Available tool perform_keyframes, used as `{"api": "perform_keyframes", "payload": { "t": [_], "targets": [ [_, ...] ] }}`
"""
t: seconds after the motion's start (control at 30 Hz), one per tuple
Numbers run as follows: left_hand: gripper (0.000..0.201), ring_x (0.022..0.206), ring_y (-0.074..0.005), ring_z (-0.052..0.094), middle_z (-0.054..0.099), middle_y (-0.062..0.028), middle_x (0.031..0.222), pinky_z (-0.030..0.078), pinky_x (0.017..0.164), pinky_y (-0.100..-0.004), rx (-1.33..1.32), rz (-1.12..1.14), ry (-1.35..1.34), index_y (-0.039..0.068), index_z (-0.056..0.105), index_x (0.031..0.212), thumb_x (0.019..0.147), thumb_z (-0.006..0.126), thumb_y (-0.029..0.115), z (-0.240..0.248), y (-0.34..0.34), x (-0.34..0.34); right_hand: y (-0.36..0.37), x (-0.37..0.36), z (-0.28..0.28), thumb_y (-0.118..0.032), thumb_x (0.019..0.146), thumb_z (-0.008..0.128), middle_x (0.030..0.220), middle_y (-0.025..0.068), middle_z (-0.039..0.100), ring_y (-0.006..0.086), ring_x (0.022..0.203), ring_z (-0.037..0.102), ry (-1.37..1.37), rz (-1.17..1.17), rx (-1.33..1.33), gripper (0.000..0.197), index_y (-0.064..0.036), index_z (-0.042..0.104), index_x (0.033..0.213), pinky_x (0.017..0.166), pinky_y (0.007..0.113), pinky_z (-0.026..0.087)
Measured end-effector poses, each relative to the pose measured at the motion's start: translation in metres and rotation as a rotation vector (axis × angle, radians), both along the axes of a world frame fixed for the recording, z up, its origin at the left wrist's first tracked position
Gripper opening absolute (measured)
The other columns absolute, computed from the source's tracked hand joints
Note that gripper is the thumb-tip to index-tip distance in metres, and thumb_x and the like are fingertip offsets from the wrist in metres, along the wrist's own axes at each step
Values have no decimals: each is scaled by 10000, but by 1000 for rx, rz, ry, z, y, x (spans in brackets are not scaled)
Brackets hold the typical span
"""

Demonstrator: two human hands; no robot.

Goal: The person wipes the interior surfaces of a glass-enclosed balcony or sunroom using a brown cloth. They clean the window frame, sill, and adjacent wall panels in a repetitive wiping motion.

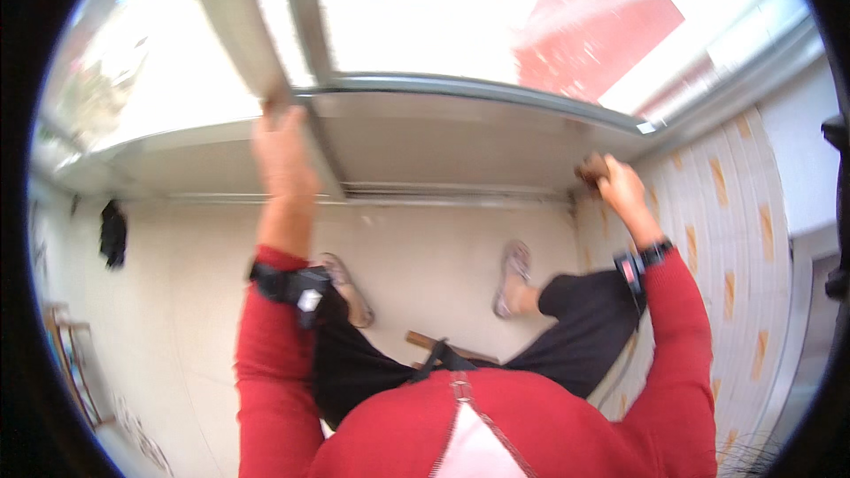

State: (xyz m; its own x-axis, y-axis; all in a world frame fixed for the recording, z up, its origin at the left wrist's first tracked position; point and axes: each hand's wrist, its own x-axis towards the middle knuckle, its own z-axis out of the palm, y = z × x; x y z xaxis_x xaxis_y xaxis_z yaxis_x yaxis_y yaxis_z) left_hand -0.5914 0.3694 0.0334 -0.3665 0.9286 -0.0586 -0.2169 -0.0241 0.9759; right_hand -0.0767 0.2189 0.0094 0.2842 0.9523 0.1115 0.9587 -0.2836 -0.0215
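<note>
In front of me stands a glazed sliding door with metal frames and a plain lower panel (460, 146). My left hand (285, 150) is closed round the upright metal frame (232, 13) at left; its fingertips are blurred. At the right, my right hand (623, 192) is closed on a small crumpled brown cloth (591, 170). That cloth lies against or very near the lower right part of the panel; I cannot tell whether it touches. Above both hands the glass (416, 13) is bright and washed out, with a red patch showing through it.
A striped tiled wall (708, 239) closes off the right side. Beneath me a small wooden stool (425, 339) partly shows between my legs. A black object (112, 235) is at the left, and a wooden rack (75, 358) stands lower left on the pale floor (204, 319).
</note>
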Motion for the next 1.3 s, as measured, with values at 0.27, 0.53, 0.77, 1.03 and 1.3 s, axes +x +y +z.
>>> {"api": "perform_keyframes", "payload": {
  "t": [0.27,0.53,0.77,1.03,1.3],
  "targets": [
    [613,1371,-299,457,455,-160,1488,365,1164,-413,505,-104,308,14,414,1505,956,661,132,12,-52,48,16,-194,46,-104,982,629,1103,17,708,127,866,709,1340,167,17,322,-103,627,1305,548,239,567],
    [639,1199,-192,572,540,-85,1377,555,841,-322,294,-504,-611,81,397,1497,971,716,254,37,-162,31,-17,-326,105,-203,997,673,1066,51,713,183,865,699,1718,435,-227,269,-72,660,1233,673,309,570],
    [424,841,-117,623,660,-16,1065,514,658,-264,306,-694,-464,64,599,1278,935,780,237,54,-213,-16,-43,-364,100,-232,1027,643,955,67,701,175,754,684,1787,637,-304,216,-33,688,1099,686,304,571],
    [234,878,-94,654,717,-20,1024,525,729,-248,581,-23,-77,27,683,1168,1005,683,195,97,-130,-37,-37,-318,85,-65,897,719,1109,154,695,284,947,703,670,913,315,421,-8,561,1283,834,365,569],
    [438,1293,-358,552,597,-158,1373,489,1045,-421,1328,719,1078,89,588,1324,900,661,10,409,28,-89,-77,-240,9,-120,829,724,1229,78,671,302,1211,597,223,888,361,271,-100,702,1099,1108,512,381]
  ]
}}
